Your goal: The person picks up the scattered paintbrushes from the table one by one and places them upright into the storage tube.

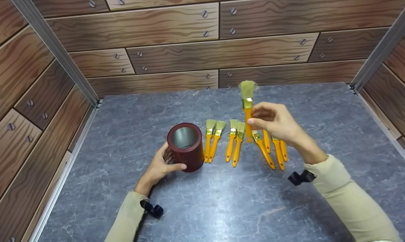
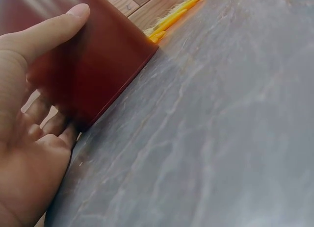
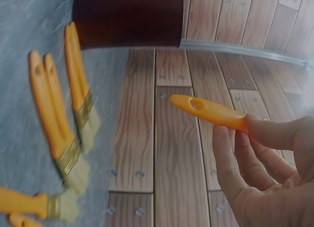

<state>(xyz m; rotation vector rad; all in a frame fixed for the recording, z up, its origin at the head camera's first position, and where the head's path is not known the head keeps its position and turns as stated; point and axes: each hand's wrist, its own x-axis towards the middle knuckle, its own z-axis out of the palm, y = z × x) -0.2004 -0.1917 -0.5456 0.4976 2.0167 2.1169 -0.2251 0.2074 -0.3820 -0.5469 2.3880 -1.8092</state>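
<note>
One brush (image 1: 248,103) is hovering bristles-up above the table (image 1: 236,201), my right hand (image 1: 278,123) pinching its handle (image 1: 248,115), my left hand (image 1: 159,166) gripping the maroon canister (image 1: 190,157); I'm risking a drop if that pinch is slackening.

The count came to nine orange-handled flat paintbrushes (image 1: 237,149), made up of two pairs, one cluster of four and one raised brush (image 1: 248,103), plus one dark red canister (image 1: 193,158), one left hand (image 1: 161,165), one right hand (image 1: 278,121), two black wrist cameras (image 1: 301,177) and one marbled tabletop (image 1: 195,208).
</note>
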